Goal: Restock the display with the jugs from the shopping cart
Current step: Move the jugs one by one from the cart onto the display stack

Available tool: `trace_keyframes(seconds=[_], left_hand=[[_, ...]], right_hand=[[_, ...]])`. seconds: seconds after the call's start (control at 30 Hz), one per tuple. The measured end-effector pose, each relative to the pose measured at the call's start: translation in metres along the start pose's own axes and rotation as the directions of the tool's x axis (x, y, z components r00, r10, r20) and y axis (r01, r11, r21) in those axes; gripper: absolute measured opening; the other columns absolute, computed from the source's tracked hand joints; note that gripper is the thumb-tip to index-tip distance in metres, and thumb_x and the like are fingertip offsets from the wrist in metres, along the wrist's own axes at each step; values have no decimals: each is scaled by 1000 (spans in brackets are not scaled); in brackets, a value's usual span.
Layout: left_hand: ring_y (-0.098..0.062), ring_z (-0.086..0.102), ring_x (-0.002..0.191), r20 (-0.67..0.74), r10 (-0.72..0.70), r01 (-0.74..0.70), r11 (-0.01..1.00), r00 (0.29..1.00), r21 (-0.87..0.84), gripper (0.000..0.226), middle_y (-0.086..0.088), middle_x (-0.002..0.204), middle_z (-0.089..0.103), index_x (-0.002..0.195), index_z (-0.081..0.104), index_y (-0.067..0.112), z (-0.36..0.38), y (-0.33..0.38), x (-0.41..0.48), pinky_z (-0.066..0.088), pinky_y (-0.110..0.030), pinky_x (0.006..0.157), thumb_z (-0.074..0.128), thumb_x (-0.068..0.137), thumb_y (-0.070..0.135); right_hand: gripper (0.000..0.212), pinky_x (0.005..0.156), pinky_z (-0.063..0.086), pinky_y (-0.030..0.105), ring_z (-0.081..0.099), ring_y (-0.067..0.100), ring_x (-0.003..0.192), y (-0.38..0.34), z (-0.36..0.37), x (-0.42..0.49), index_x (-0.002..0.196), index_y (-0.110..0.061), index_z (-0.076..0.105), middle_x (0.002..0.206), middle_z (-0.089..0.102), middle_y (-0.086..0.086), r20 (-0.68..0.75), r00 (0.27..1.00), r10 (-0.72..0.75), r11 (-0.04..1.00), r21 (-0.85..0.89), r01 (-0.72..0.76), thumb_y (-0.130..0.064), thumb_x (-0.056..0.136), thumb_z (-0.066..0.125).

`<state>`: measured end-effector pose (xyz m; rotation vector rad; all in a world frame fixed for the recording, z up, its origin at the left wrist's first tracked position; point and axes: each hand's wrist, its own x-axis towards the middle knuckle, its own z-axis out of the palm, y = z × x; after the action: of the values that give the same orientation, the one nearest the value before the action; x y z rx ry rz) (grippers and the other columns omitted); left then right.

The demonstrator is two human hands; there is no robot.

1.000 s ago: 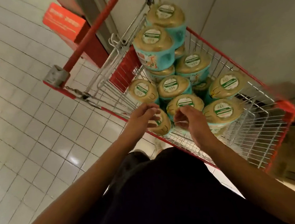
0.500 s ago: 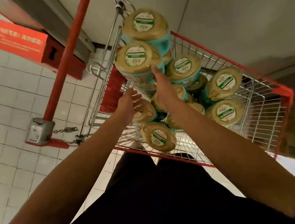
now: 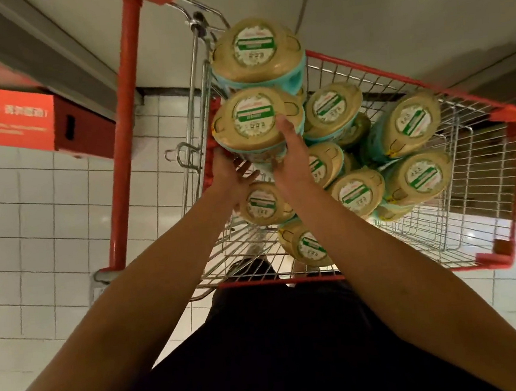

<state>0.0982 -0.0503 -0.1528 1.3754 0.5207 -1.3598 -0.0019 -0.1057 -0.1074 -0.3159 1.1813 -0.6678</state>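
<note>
A red wire shopping cart stands in front of me, filled with several teal jugs with gold lids and green labels. Two jugs sit stacked high at its near left corner. My right hand lies against the right side and lid of the lower one of these, the front jug, with its fingers stretched up along it. My left hand reaches under that same jug from the left, palm up, fingers spread beneath its base. The upper jug is behind it.
The cart's red handle bar runs down the left side. A red box with white writing sits at the left by a white tiled floor. A grey wall rises behind the cart. My dark clothing fills the bottom.
Both hands left the low jugs near the cart's front and rose to the high stacked jug; the right hand reached it first, then the left came under it. The view tilted upward.
</note>
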Motion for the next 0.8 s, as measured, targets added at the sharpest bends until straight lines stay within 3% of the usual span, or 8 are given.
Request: trace_keyframes(seconds=[0.17, 0.27, 0.3, 0.47, 0.53, 0.6, 0.7, 0.8], left_hand=[[-29, 57, 130, 91, 54, -50, 998, 994, -45, 62, -9, 141, 61, 139, 62, 23, 2, -12, -20, 48, -54, 111, 39, 99, 65], [-34, 59, 130, 203, 44, -34, 998, 978, -52, 67, -11, 139, 66, 134, 67, 25, 9, -25, -36, 49, -60, 108, 42, 95, 72], [-35, 60, 129, 210, 28, -23, 999, 977, -29, 68, -12, 135, 69, 130, 70, 24, 14, -31, -42, 50, -60, 108, 42, 95, 74], [-31, 63, 128, 286, -73, 46, 994, 956, 101, 62, -5, 127, 75, 127, 72, 26, 44, -79, -81, 55, -50, 100, 40, 98, 71], [-30, 60, 129, 321, -90, 34, 984, 943, 176, 56, -4, 130, 73, 127, 71, 29, 58, -105, -99, 50, -53, 108, 36, 102, 65], [-32, 59, 130, 321, -113, 26, 964, 940, 263, 56, -8, 144, 63, 143, 61, 24, 76, -137, -121, 49, -54, 109, 33, 108, 57], [-26, 63, 121, 284, -81, -44, 912, 955, 408, 44, -17, 157, 48, 156, 41, 11, 104, -199, -149, 63, -43, 85, 29, 116, 26], [-32, 51, 139, 322, -162, -1, 892, 933, 453, 55, -12, 157, 50, 157, 43, 17, 133, -262, -178, 54, -46, 98, 26, 114, 46]], right_hand=[[48, 109, 53, 55, 65, 26, 128, -16, -11, -42, 140, -15, 62, 135, 72, 6, -23, 1000, 0, 999, 33, 1, -32, 97, 71], [38, 75, 64, 33, 76, 12, 103, -28, -32, -78, 127, -20, 68, 114, 80, -4, 8, 1000, -1, 998, 62, 0, -35, 92, 72], [39, 74, 62, 29, 77, 9, 101, -32, -42, -89, 128, -19, 67, 113, 80, -5, 16, 1000, -13, 997, 73, 12, -34, 92, 73], [51, 99, 56, 35, 73, 7, 112, -50, -113, -134, 133, -22, 68, 126, 76, -5, -55, 994, -92, 989, 108, 97, -42, 87, 75], [40, 99, 52, 37, 72, 2, 111, -56, -147, -152, 124, -30, 71, 125, 76, -9, -98, 987, -127, 978, 155, 141, -42, 86, 73], [41, 95, 50, 34, 69, 0, 115, -62, -185, -173, 123, -33, 70, 128, 75, -10, -128, 979, -157, 966, 188, 180, -46, 84, 73], [44, 111, 45, 41, 62, 7, 128, -70, -249, -204, 124, -33, 70, 135, 71, -8, -168, 969, -184, 946, 237, 221, -51, 84, 71], [39, 117, 39, 43, 64, 8, 127, -85, -314, -234, 122, -33, 71, 132, 73, -7, -224, 951, -211, 922, 276, 270, -48, 86, 67]])
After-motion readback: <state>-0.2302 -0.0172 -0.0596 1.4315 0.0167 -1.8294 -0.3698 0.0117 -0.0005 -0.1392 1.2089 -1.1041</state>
